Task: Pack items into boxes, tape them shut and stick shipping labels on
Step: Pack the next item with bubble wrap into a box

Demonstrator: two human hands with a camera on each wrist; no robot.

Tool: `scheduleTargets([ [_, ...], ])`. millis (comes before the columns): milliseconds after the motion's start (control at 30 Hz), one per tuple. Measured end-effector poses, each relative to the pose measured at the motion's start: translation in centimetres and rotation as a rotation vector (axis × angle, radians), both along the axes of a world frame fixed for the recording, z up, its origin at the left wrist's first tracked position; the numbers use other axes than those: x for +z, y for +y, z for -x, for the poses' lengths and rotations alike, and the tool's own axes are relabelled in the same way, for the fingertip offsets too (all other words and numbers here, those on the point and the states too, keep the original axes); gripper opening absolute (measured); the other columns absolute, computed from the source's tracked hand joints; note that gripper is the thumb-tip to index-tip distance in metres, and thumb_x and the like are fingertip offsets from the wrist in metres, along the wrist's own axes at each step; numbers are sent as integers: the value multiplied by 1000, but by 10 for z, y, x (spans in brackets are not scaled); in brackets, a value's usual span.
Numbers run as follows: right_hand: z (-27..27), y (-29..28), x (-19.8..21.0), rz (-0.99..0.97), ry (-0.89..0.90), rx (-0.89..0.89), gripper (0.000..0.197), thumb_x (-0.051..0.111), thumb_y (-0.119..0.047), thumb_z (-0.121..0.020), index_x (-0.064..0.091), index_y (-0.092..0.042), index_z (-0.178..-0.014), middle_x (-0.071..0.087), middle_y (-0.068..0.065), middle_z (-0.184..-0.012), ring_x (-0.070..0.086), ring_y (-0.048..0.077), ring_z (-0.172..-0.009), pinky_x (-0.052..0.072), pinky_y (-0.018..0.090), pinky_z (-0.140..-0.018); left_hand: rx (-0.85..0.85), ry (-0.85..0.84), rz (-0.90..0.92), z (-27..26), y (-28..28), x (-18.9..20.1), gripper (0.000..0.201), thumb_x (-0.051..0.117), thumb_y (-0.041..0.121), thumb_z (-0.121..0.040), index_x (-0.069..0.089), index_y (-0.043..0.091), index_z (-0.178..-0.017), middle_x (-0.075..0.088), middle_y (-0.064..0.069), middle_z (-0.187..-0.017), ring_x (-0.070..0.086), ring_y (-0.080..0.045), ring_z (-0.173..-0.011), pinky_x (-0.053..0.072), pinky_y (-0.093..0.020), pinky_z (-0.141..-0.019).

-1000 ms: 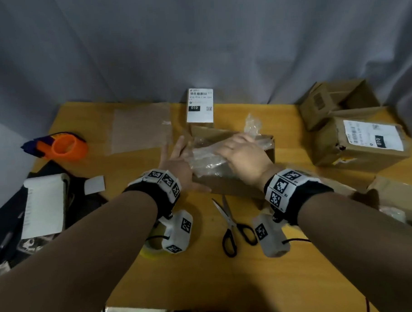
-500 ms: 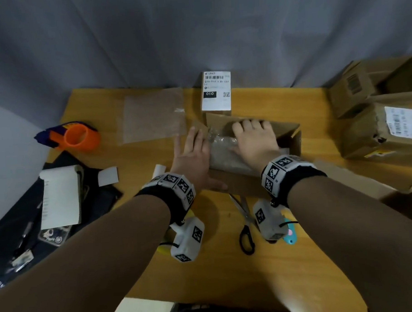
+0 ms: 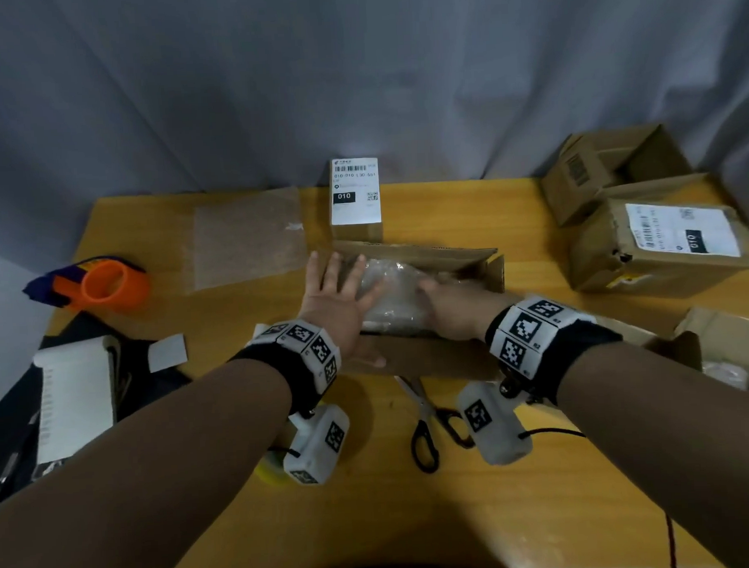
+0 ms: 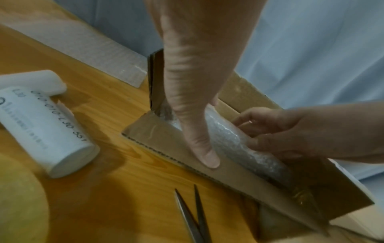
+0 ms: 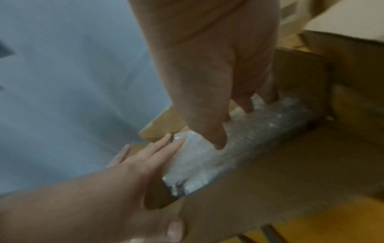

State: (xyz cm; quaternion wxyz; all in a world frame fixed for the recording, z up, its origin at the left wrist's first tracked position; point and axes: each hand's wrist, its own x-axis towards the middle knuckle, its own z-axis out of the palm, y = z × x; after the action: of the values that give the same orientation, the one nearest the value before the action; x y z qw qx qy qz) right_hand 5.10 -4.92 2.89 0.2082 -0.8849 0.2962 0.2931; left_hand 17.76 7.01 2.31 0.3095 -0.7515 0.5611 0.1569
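An open brown cardboard box (image 3: 432,360) stands mid-table. Inside it lies a bubble-wrapped item (image 3: 390,291), also shown in the left wrist view (image 4: 228,139) and the right wrist view (image 5: 207,157). My left hand (image 3: 336,281) lies flat at the box's left end. Its straight fingers (image 5: 164,148) rest against the end of the wrap, and its thumb (image 4: 205,156) presses the near wall. My right hand (image 3: 444,295) reaches into the box, its thumb and curled fingers (image 5: 218,136) gripping the wrap from above.
Black scissors (image 3: 426,427) lie just in front of the box. An orange tape dispenser (image 3: 106,282) and a bubble-wrap sheet (image 3: 246,238) are at the left. A small labelled box (image 3: 355,198) stands behind. Labelled and open boxes (image 3: 663,245) crowd the right. Label paper (image 3: 73,395) lies near left.
The wrapped item has sunk lower into the box. My right hand went from pressing flat on top to gripping it with curled fingers. My left hand stayed at the box's left end.
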Motion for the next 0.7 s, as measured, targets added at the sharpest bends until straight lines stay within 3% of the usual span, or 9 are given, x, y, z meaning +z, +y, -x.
scheduleTargets([
  [67,11,-3,-11,-177,-66,-129,47,44,-20,-97,24,-17,-139,48,14,-130,50,28,-114,42,40,-95,-98,11,30,1,-1,2,106,36,87,-69,-19,38,-146,-22,-7,-156,-13,-45,-142,-20,-67,-103],
  [133,17,-2,-21,-304,-224,-213,26,46,-21,-98,37,-15,-121,48,8,-119,48,24,-111,39,36,-93,-205,74,39,1,1,2,88,36,78,-79,-7,42,-148,-12,-3,-159,-9,-44,-143,-23,-64,-104],
  [200,18,-1,-25,-353,-245,-187,25,43,-29,-100,46,-14,-120,43,9,-130,37,25,-127,30,34,-102,-222,144,5,-2,4,-1,73,33,71,-86,2,46,-147,-7,-1,-159,-2,-40,-144,-21,-59,-109],
  [267,17,-1,-32,-302,-124,-94,40,35,-42,-101,47,-21,-133,16,4,-157,8,23,-145,10,45,-116,-174,159,-62,-5,5,-4,66,25,71,-88,5,48,-147,-7,-2,-160,2,-38,-145,-18,-55,-112],
  [300,17,-2,-33,-247,-82,-58,42,34,-45,-100,47,-26,-136,4,1,-160,-2,24,-147,4,51,-117,-154,157,-90,-6,3,-4,65,22,72,-88,7,48,-147,-5,-2,-160,1,-37,-145,-18,-55,-112],
  [400,13,0,-28,-12,-139,-50,37,37,-42,-99,49,-30,-132,9,5,-159,6,30,-145,14,50,-115,-95,165,-156,-7,-6,-3,66,18,75,-86,11,49,-146,0,-4,-160,-5,-37,-145,-20,-55,-110],
  [467,12,1,-20,82,-144,-93,42,33,-43,-99,44,-27,-136,15,10,-156,13,31,-142,20,49,-112,-64,172,-197,-9,-11,-4,68,17,78,-84,12,50,-146,4,-4,-160,-6,-35,-145,-18,-56,-111],
  [533,11,-1,-21,26,-25,-103,49,26,-49,-99,34,-30,-144,13,13,-156,14,35,-141,21,49,-111,-35,192,-233,-12,-15,-6,70,17,81,-81,12,52,-145,6,-3,-160,-6,-34,-146,-18,-57,-110],
  [700,7,-3,-45,-183,158,-186,61,12,-62,-96,12,-34,-151,-6,13,-159,2,37,-145,8,51,-117,-47,190,-252,-13,-19,-14,70,12,80,-82,15,49,-145,10,0,-159,-3,-31,-146,-17,-58,-108],
])
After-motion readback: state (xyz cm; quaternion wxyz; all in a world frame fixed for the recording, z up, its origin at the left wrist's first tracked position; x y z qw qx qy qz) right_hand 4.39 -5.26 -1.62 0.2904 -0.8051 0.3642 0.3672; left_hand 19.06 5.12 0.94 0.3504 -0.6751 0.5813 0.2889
